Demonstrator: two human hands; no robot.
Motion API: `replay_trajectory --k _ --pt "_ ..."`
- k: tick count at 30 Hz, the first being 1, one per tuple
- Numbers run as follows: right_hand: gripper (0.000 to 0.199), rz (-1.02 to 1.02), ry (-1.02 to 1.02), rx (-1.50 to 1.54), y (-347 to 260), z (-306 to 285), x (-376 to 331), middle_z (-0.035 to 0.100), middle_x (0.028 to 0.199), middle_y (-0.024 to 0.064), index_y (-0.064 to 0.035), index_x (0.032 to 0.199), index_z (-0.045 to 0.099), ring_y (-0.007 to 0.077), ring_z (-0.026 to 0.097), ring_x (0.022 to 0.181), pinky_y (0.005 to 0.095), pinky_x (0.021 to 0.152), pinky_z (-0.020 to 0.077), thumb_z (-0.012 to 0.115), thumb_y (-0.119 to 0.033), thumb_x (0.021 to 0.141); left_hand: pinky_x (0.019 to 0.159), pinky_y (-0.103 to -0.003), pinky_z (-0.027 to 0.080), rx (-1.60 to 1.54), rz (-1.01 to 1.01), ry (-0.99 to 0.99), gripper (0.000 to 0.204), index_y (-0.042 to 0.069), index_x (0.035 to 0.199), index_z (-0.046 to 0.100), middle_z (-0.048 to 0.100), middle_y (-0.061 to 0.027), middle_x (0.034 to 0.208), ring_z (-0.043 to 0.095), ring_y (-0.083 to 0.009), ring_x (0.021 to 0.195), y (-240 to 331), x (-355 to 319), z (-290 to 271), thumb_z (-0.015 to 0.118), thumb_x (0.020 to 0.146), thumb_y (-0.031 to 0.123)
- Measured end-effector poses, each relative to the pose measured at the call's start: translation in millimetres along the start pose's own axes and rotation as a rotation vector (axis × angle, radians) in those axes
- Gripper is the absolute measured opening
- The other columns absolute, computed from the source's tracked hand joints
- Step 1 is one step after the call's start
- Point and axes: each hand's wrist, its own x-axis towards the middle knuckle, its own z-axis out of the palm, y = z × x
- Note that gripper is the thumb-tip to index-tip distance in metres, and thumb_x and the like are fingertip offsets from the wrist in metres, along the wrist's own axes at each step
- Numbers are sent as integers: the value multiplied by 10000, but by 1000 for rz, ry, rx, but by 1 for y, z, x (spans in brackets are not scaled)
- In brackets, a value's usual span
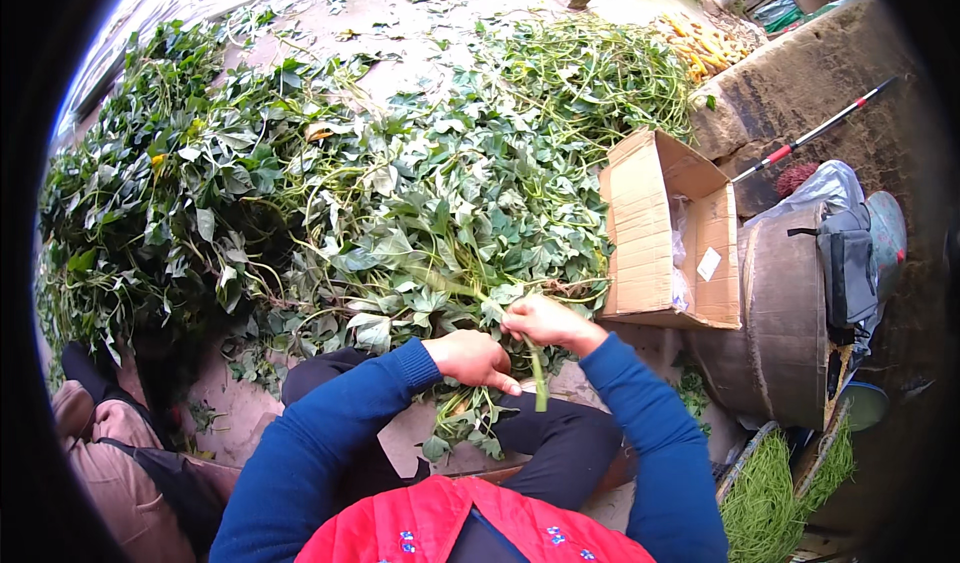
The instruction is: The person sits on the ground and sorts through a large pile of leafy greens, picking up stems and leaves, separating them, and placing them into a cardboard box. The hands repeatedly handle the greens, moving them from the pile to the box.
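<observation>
My right hand [550,323] is closed in a pinch on a green vine stem [540,381], whose lower end hangs down over my dark trousers. Close beside it, my left hand [468,358] is curled with its thumb pointing toward the stem. Its fingers are mostly hidden, so what they hold, if anything, does not show. Just below that hand, leafy sprigs [465,423] lie or hang by my knee. A big heap of leafy green vines [400,203] spreads directly in front of both hands.
An open cardboard box [635,233] stands right of the heap, beside a large round drum [765,313]. Cut green stems [765,508] fill holders at lower right. A red-and-white pole [800,143] leans behind. Yellow corn cobs [705,45] lie far right. Another person's leg [125,463] is at left.
</observation>
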Motion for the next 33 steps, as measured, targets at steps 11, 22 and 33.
replay_trajectory --k 11,22,33 --pt "328 -600 979 513 -26 -189 -1 612 1011 199 102 1061 540 232 637 903 318 817 522 493 -200 942 739 -420 512 385 -222 47 459 76 1008 632 622 -151 926 617 -322 900 -22 6 0 631 778 472" --pt "464 326 733 -697 167 14 105 514 1223 132 -91 1261 468 318 491 1123 417 940 390 532 -160 806 716 -409 516 387 -221 104 416 72 938 635 622 -125 892 620 -303 874 -27 3 2 656 762 448" --pt "130 300 593 -1025 176 -20 53 565 883 138 -158 865 665 307 611 806 438 673 492 610 -249 791 714 -392 503 441 -207 332 398 56 922 626 623 -131 834 619 -298 825 -33 16 -10 667 760 417"
